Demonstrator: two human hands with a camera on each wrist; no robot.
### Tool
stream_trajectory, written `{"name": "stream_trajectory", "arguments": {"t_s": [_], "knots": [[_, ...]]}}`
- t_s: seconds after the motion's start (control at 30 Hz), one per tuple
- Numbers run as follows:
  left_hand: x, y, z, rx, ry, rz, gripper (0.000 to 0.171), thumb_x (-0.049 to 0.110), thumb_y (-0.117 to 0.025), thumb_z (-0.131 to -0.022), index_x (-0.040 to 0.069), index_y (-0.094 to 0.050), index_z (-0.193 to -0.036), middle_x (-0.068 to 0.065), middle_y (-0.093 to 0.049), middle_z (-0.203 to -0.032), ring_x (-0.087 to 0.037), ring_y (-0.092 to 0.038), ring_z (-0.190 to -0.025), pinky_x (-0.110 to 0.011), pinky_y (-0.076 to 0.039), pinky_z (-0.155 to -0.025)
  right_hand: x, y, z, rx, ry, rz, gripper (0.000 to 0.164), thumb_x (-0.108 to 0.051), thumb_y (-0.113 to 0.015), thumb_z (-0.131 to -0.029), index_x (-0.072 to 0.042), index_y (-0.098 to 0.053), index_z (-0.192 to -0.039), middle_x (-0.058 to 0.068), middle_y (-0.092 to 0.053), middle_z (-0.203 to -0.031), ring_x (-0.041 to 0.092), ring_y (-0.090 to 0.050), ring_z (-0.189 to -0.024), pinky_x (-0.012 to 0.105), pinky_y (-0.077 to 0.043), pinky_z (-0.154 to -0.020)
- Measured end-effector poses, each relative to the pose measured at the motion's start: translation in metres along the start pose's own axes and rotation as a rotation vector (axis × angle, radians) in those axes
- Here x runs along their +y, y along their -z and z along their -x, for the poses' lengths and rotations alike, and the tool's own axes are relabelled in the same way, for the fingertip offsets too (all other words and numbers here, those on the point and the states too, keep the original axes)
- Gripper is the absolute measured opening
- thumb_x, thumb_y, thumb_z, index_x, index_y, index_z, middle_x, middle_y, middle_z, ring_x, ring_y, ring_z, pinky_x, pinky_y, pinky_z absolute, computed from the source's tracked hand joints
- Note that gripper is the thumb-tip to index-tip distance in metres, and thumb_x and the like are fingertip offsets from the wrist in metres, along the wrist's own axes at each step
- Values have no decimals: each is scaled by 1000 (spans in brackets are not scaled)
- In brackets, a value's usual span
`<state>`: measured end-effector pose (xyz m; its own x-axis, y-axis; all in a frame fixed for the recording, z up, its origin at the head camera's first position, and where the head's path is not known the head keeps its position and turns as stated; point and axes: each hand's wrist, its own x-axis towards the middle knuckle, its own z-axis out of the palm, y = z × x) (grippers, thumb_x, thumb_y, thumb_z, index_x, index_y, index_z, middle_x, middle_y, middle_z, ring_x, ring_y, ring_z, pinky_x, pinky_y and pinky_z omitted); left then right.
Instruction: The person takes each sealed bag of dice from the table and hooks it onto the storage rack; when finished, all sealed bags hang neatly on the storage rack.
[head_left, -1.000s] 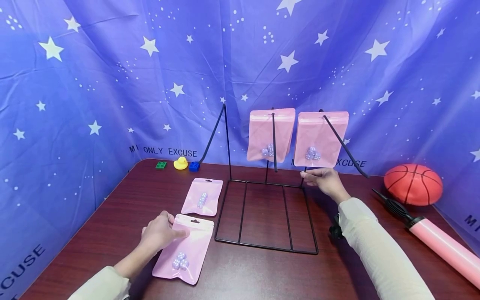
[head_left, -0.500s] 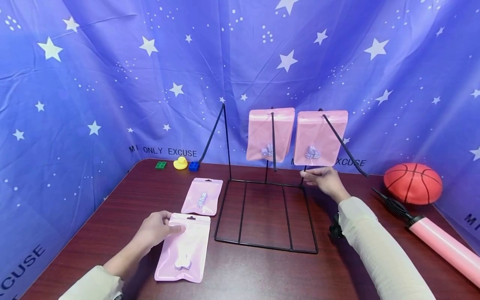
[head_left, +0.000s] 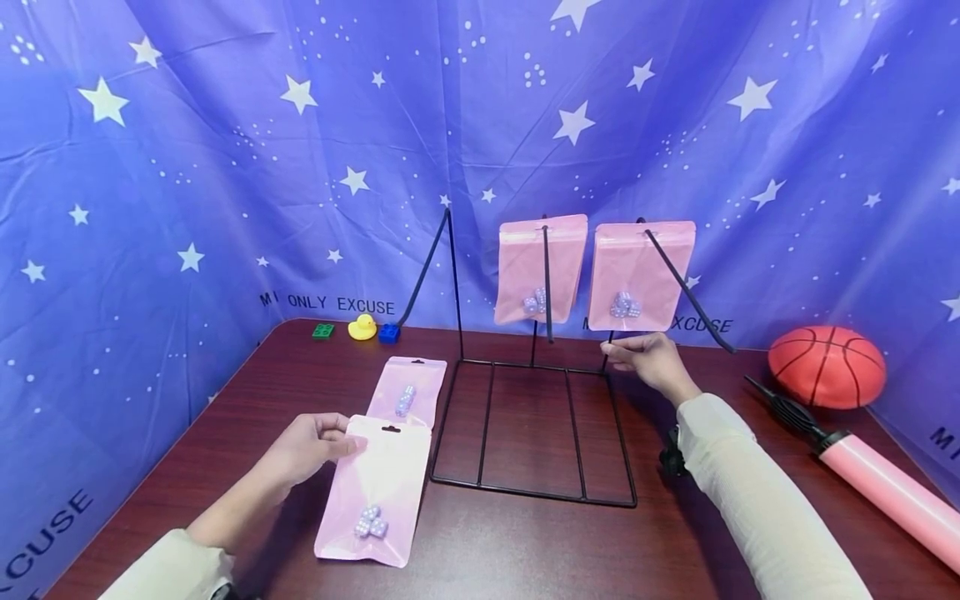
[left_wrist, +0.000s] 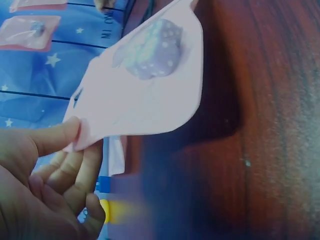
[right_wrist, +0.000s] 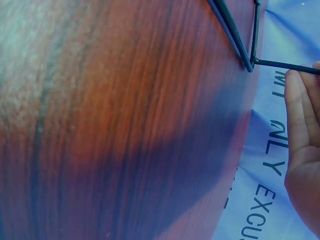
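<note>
My left hand (head_left: 303, 450) pinches the upper left edge of a pink zip pouch (head_left: 386, 475) between thumb and fingers. Several dotted purple dice (head_left: 371, 523) show through its lower half; in the left wrist view the pouch (left_wrist: 145, 105) is tilted, its lower end over the table. A second pink pouch (head_left: 390, 392) with dice lies just behind, partly covered by it. My right hand (head_left: 652, 362) grips a rear upright of the black wire rack (head_left: 532, 498); the right wrist view has the fingertips at that rod (right_wrist: 280, 65). Two pink pouches hang from the rack's hooks, the middle pouch (head_left: 517, 267) and right pouch (head_left: 618, 271).
The rack's left hook (head_left: 426, 267) carries no pouch. At the back left lie a green block (head_left: 322, 332), a yellow rubber duck (head_left: 362, 327) and a blue block (head_left: 388, 334). A red ball (head_left: 827, 368) and a pink hand pump (head_left: 885, 492) are on the right.
My left hand has lifted the front pouch off the table, and its top edge now overlaps the pouch behind. The right hand has stayed at the rack's upright.
</note>
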<state>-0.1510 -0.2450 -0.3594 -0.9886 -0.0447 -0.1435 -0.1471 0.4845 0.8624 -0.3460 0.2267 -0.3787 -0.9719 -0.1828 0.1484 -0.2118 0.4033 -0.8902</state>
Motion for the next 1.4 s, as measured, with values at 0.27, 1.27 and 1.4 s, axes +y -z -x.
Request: {"name": "stream_trajectory", "arguments": {"t_s": [0.27,1.27,1.4], "knots": [[18,11,5,-155,-192,101,21,11,-73,-93,-5,-64,-104,2,-66,-74,-9,-58,-79,-28,-46,-79,0,-1,-1,1,-9,1,36,-12,-72,-96,15,-67,-118,25,-72,-110,18,-75,-87,44,-58,-84],[123,32,31,69,-629,299,11,0,-70,-93,9,-74,-99,-4,-76,-88,-12,-68,-77,-24,-50,-70,-3,-1,1,-1,3,43,36,-15,-73,-96,15,-68,-117,27,-71,-111,12,-73,-85,39,-59,-80],[123,30,26,101,-616,348,12,0,-70,-93,10,-73,-97,-1,-74,-80,-10,-64,-72,-24,-48,-68,-3,0,2,-5,-4,47,39,-17,-73,-96,15,-68,-118,27,-70,-112,23,-74,-92,40,-58,-81]]}}
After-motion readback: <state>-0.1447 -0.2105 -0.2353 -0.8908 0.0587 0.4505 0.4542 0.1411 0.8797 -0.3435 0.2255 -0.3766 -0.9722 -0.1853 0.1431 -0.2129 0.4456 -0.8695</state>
